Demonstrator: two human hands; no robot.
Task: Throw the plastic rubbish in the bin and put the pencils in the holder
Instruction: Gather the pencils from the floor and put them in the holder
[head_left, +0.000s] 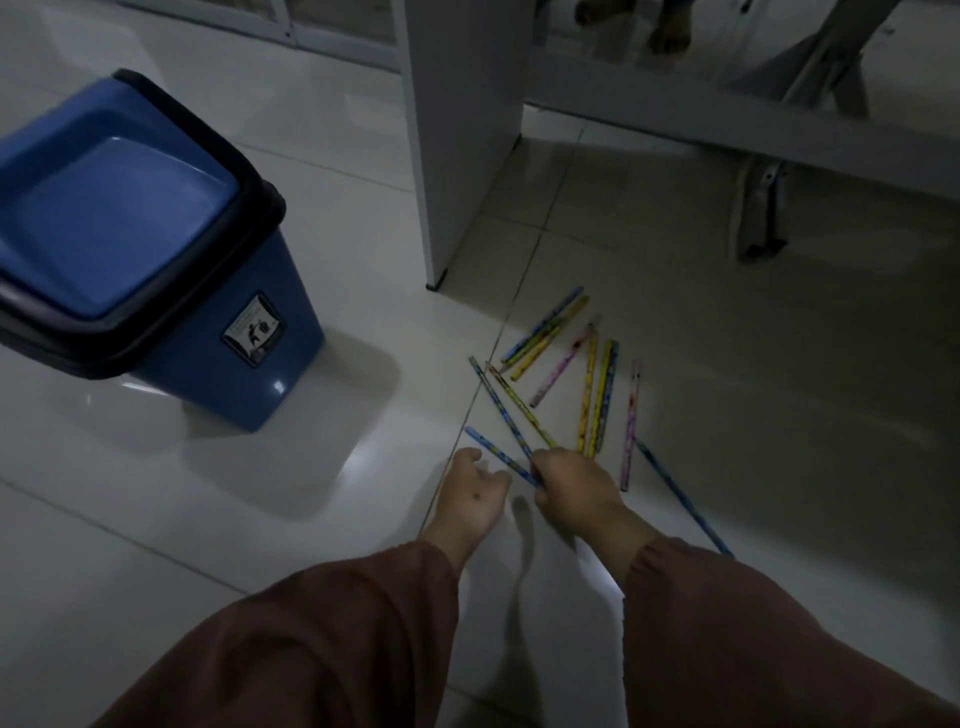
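— Pencils (566, 374) lie scattered on the floor tiles (727, 364), fanned ahead of both hands, long axes mostly pointing away. Which hand is nearer?

— The right hand (571, 486); its grip is closed round a few pencil ends. The left hand (475, 493) is loosely curled, empty, beside a blue pencil (498, 454). The bin (156, 270) stands left; no holder visible.

home room | white tiled floor (322, 187) | blue swing-lid bin (156, 249) | white furniture leg (457, 130)
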